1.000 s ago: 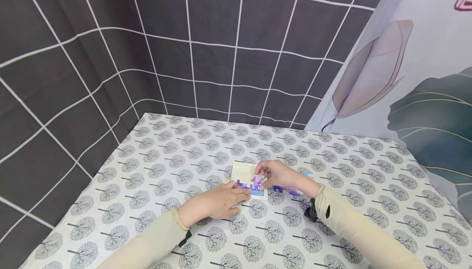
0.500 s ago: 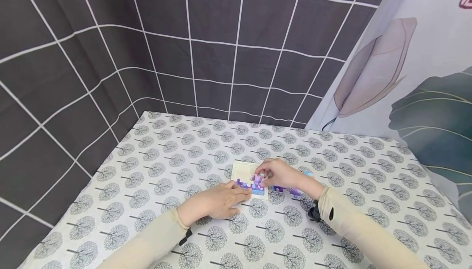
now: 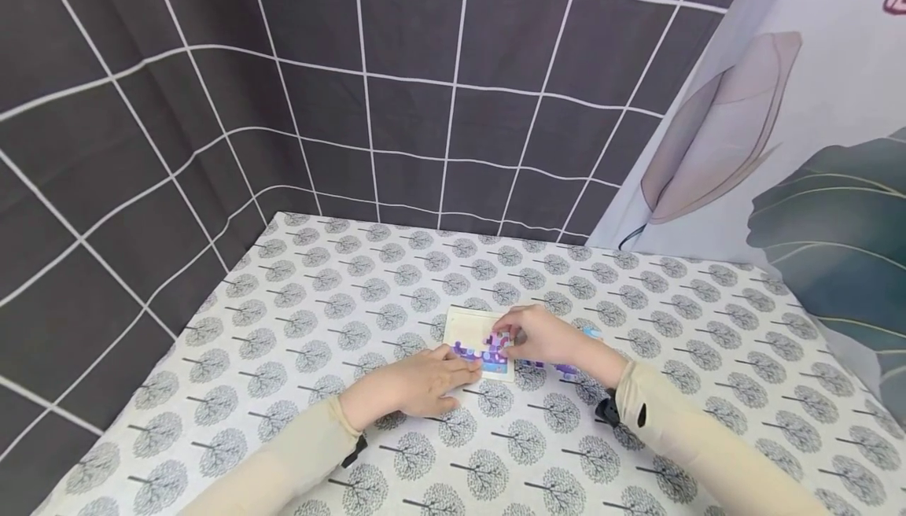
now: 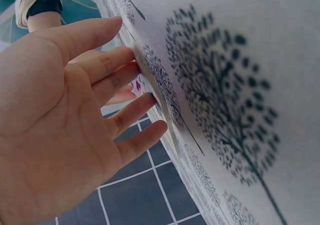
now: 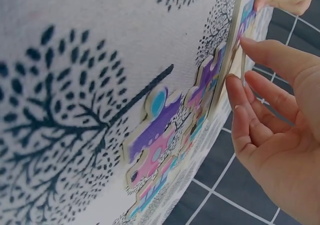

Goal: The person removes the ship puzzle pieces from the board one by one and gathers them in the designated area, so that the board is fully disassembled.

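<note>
A cream tray (image 3: pixel 467 323) holds joined purple and blue puzzle pieces (image 3: pixel 493 366) along its near side; its far left part is bare. My right hand (image 3: pixel 541 335) is over the tray's right side, and in the right wrist view the thumb and fingers of this hand (image 5: pixel 280 110) pinch a thin piece (image 5: pixel 244 67) seen edge-on. At the tray's near left edge rests my left hand (image 3: pixel 418 382), fingertips touching the pieces and rim. The left wrist view shows this hand (image 4: pixel 65 110) with fingers extended, the tray's edge at the fingertips.
Several loose purple, pink and blue pieces (image 5: pixel 155 127) lie on the tree-patterned cloth right of the tray, partly under the right forearm in the head view. A light blue piece (image 3: pixel 592 333) is beyond that forearm. Dark gridded curtains (image 3: pixel 403 123) stand behind the table.
My right hand has shifted slightly to the right over the tray, still pinching at the pieces. The left hand has stayed in place.
</note>
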{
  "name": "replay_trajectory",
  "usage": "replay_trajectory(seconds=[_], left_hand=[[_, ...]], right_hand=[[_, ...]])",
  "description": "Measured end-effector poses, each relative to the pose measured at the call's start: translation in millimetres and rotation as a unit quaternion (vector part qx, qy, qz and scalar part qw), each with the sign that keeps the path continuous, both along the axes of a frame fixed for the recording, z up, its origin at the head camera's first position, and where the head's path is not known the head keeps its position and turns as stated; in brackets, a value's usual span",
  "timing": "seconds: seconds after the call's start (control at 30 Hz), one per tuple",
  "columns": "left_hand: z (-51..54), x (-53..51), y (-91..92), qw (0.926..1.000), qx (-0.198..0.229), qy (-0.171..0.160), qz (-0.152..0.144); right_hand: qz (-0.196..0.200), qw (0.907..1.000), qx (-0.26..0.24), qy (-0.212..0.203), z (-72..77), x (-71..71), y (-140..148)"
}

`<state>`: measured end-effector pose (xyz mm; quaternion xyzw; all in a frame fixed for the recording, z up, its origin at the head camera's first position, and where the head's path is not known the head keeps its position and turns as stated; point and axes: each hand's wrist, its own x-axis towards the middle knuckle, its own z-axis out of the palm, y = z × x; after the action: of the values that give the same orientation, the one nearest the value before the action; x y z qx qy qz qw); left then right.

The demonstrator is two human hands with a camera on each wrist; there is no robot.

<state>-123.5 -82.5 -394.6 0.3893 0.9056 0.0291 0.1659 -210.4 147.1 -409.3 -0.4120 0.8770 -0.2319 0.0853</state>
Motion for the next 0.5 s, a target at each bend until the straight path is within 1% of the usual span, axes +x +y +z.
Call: replay_trajectory(seconds=[0.13,0.27,0.5], left_hand=[[2.1,-0.4,0.4,1.0000,-0.002,0.001,0.000],[1.4,-1.5,0.0,1.0000,-0.004,0.002,-0.002],[-6.3,-1.1,-1.8,0.9999,0.010,0.009,-0.004]], right_hand=[[0.001,0.9998,-0.017,0.006,2.1,2.1,5.7],[0.004,0.9992,-0.028,0.030,2.2,4.7,14.0],[-0.004,0.9986,-0.026,0.045,2.6,15.4,30.1]])
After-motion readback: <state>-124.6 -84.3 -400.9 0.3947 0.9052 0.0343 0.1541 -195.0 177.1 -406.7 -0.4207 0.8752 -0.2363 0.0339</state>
